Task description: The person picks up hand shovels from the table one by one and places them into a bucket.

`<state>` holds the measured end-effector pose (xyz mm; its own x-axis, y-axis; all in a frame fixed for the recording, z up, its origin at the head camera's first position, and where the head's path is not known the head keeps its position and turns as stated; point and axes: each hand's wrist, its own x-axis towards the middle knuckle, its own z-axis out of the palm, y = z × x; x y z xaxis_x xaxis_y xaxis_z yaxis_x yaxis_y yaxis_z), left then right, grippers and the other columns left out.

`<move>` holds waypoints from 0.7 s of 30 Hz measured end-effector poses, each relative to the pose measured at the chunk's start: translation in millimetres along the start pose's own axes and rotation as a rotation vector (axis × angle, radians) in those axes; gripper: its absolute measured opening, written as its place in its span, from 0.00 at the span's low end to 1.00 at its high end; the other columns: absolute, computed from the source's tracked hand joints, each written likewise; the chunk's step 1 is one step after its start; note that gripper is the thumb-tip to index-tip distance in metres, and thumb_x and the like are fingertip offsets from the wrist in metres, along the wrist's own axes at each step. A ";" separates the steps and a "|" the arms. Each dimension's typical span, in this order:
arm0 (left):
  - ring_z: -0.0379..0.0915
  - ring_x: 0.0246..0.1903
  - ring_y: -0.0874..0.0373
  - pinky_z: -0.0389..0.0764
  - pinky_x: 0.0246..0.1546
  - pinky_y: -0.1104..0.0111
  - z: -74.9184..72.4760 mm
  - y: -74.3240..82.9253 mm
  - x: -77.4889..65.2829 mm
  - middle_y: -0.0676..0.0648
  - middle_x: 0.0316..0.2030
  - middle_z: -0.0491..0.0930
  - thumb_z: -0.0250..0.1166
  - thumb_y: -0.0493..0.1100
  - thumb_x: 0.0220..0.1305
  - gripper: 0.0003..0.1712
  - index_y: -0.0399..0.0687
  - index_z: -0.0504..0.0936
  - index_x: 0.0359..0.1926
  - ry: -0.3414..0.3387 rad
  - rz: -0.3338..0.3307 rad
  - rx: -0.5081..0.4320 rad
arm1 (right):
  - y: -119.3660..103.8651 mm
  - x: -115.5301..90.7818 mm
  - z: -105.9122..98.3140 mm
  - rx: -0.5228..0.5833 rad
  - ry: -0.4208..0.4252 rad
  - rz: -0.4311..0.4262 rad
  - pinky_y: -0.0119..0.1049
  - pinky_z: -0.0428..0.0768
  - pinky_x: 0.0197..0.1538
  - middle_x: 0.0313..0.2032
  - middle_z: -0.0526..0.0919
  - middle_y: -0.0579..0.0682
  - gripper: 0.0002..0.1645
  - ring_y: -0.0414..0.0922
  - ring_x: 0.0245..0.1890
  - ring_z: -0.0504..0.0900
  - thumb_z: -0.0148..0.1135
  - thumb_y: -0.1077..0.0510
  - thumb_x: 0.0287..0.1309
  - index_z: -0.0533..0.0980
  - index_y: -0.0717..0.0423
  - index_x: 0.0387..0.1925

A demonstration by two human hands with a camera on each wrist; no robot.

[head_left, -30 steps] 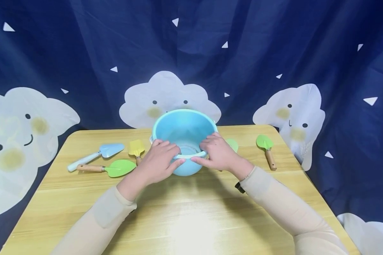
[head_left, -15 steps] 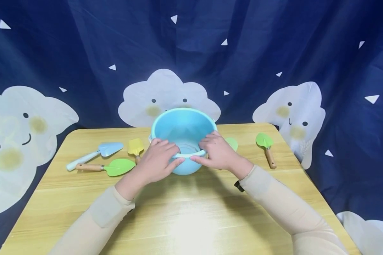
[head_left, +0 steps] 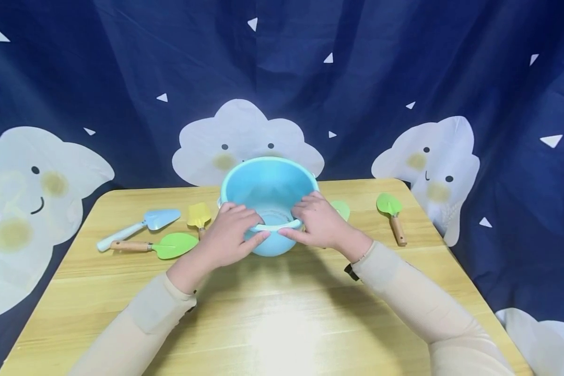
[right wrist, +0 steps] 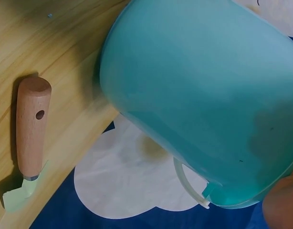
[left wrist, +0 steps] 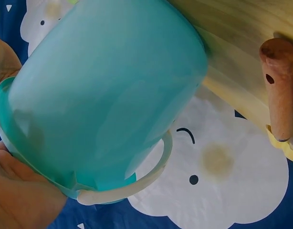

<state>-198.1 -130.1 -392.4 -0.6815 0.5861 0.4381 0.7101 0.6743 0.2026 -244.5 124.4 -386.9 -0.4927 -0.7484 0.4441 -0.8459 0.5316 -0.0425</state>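
Observation:
A light blue plastic bucket (head_left: 272, 180) stands at the middle of the table's far part, its open top facing up. My left hand (head_left: 229, 235) grips the near rim from the left, fingers over the inside and thumb outside. From the right, my right hand (head_left: 321, 222) holds the same rim in the same way. In the left wrist view the bucket's outer wall (left wrist: 113, 81) fills the middle, with a pale handle (left wrist: 132, 188) hanging at its side. The right wrist view shows the bucket wall (right wrist: 194, 90) close up, with part of my right hand (right wrist: 282, 205) at the rim.
Left of the bucket lie a blue trowel (head_left: 161, 219), a green trowel (head_left: 176, 245) and a yellow shovel (head_left: 199, 214). A pale green tool (head_left: 341, 209) lies partly hidden behind my right hand. Farther right is a small green trowel (head_left: 389, 204). A dark blue curtain (head_left: 282, 57) hangs behind the table.
The head view has shifted slightly, so everything sits a little higher in the picture. Both hands keep their hold on the bucket's rim.

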 end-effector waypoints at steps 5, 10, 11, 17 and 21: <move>0.75 0.40 0.56 0.64 0.53 0.55 -4.9 0.5 1.2 0.54 0.36 0.83 0.59 0.57 0.70 0.17 0.50 0.83 0.40 -0.003 -0.011 -0.050 | -0.2 1.2 -0.7 -0.003 -0.001 -0.003 0.41 0.63 0.38 0.15 0.59 0.41 0.40 0.41 0.19 0.57 0.32 0.21 0.66 0.59 0.47 0.15; 0.77 0.44 0.57 0.63 0.55 0.56 -8.8 -1.1 2.8 0.55 0.39 0.83 0.60 0.55 0.70 0.14 0.52 0.82 0.41 -0.024 -0.040 -0.136 | -0.7 0.7 -1.7 -0.005 -0.007 -0.001 0.41 0.63 0.39 0.15 0.59 0.41 0.40 0.41 0.18 0.57 0.33 0.21 0.66 0.59 0.47 0.15; 0.77 0.45 0.57 0.63 0.55 0.56 -9.5 -1.5 3.0 0.55 0.40 0.83 0.61 0.55 0.70 0.13 0.52 0.82 0.41 -0.025 -0.044 -0.154 | -0.9 0.6 -1.9 -0.004 -0.007 -0.002 0.41 0.63 0.39 0.15 0.59 0.41 0.40 0.41 0.18 0.57 0.33 0.22 0.66 0.59 0.47 0.15; 0.76 0.46 0.56 0.61 0.57 0.54 -11.2 -3.9 2.7 0.55 0.41 0.83 0.61 0.52 0.70 0.10 0.53 0.81 0.42 0.015 -0.050 -0.210 | -1.8 0.4 -1.9 -0.006 -0.010 -0.002 0.41 0.62 0.38 0.15 0.58 0.41 0.40 0.41 0.19 0.57 0.34 0.22 0.66 0.59 0.47 0.15; 0.76 0.47 0.56 0.61 0.55 0.53 -11.0 -7.0 2.0 0.55 0.41 0.82 0.63 0.51 0.69 0.09 0.52 0.80 0.42 0.072 -0.049 -0.211 | -2.1 0.5 -1.5 -0.007 -0.011 0.000 0.42 0.63 0.39 0.15 0.59 0.41 0.40 0.41 0.19 0.58 0.33 0.21 0.66 0.60 0.47 0.15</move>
<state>-202.5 -138.6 -383.3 -0.7073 0.5161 0.4831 0.7027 0.5877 0.4011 -242.7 123.5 -385.3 -0.4949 -0.7526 0.4345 -0.8445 0.5343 -0.0364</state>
